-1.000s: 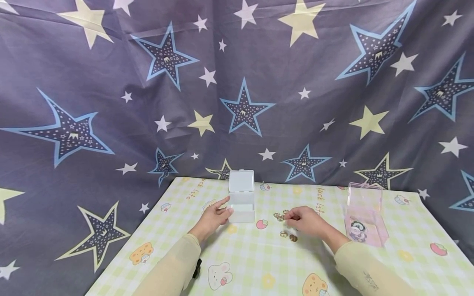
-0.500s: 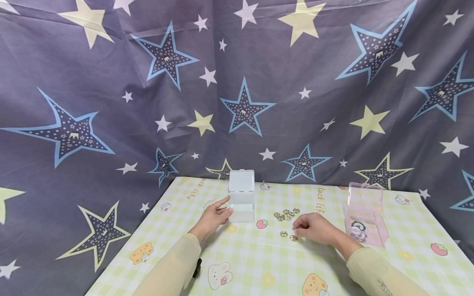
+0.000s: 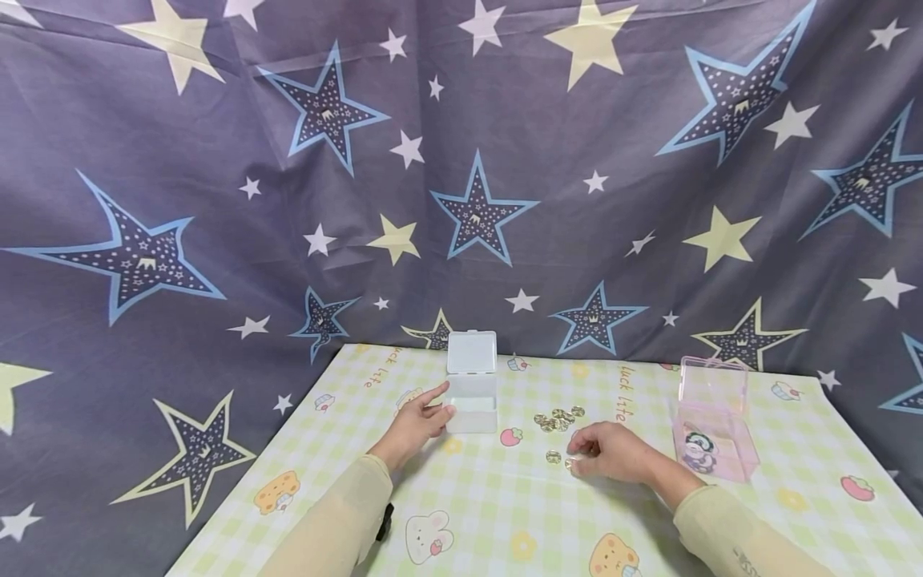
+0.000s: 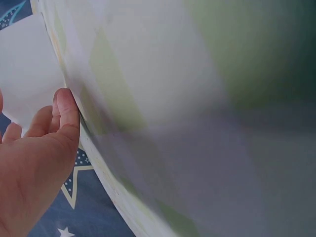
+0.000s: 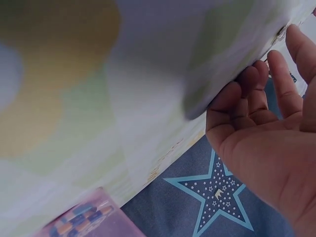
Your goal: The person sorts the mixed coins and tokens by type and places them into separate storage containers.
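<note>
My white box (image 3: 477,422) stands upright near the far edge of the surface (image 3: 497,497), lid raised. Shiny gold coins (image 3: 558,425) lie clustered to its right; toward the near edge lie a single coin (image 3: 553,457) and a half-hidden coin (image 3: 568,463) beneath my right grip (image 3: 613,451).

A box (image 3: 471,421) is standing just right of the left hand (image 3: 413,425), touching its fingers, with its raised lid (image 3: 472,353) standing at the back. Between this box and the right hand (image 3: 611,453), a cluster of coins (image 3: 558,419) is lying beyond and to the left of the right fingertips. A lone coin (image 3: 553,457) is lying left of the right thumb, and another coin (image 3: 569,464) is lying at its tip. Right of that hand, a second box (image 3: 734,461) is standing with its lid up behind. Everything is sitting on a table (image 3: 497,497); a curtain (image 3: 404,200) is hanging beyond both hands.
</note>
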`<action>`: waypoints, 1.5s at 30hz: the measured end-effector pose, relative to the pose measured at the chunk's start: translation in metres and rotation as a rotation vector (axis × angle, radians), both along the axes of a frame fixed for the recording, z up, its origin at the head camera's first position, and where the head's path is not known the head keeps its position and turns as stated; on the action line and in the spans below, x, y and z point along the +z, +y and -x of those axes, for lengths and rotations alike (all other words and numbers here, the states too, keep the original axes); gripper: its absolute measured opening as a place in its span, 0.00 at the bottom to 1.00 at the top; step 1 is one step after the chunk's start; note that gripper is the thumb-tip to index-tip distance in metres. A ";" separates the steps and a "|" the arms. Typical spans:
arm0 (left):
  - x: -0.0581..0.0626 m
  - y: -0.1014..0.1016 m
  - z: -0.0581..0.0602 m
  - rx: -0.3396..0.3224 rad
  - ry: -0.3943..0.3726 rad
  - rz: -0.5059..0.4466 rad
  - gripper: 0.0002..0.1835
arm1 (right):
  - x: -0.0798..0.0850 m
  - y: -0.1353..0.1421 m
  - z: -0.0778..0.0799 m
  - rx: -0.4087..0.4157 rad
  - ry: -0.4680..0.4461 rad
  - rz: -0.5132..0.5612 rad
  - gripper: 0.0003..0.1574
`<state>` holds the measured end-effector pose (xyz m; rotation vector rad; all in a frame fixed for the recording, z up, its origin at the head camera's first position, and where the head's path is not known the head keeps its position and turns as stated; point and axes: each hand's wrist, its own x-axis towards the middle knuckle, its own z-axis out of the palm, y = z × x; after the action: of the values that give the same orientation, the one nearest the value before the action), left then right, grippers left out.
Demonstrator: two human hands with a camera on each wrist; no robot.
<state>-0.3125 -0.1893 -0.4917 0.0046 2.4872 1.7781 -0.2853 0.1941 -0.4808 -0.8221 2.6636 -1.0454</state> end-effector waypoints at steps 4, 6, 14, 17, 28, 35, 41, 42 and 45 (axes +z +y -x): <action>0.000 0.000 0.000 -0.003 0.006 0.009 0.32 | -0.003 -0.001 0.000 -0.014 0.002 -0.021 0.14; 0.001 0.000 0.000 -0.005 0.007 0.010 0.32 | -0.003 -0.001 0.000 -0.017 0.002 -0.025 0.13; 0.001 -0.001 0.000 -0.009 0.013 0.008 0.34 | -0.001 -0.004 -0.002 -0.026 -0.002 -0.014 0.09; 0.001 -0.001 0.000 -0.008 0.014 0.005 0.34 | 0.000 -0.005 -0.003 -0.041 -0.004 -0.023 0.09; 0.001 -0.001 -0.001 -0.013 0.012 0.003 0.34 | 0.007 -0.009 -0.003 -0.002 0.010 -0.093 0.08; 0.001 -0.001 -0.002 -0.009 0.008 0.007 0.33 | 0.010 -0.012 -0.001 0.006 0.002 -0.141 0.09; 0.000 -0.001 -0.002 -0.006 0.008 -0.001 0.33 | 0.011 -0.014 -0.001 -0.006 -0.024 -0.159 0.10; 0.000 -0.001 -0.002 -0.007 0.010 0.000 0.33 | 0.011 -0.014 0.000 -0.010 -0.028 -0.159 0.10; 0.000 -0.001 -0.001 -0.009 0.013 0.004 0.33 | 0.011 -0.013 0.000 -0.012 -0.028 -0.155 0.12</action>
<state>-0.3111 -0.1900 -0.4916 0.0262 2.4960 1.7749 -0.2852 0.1808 -0.4695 -0.7561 2.6879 -0.8327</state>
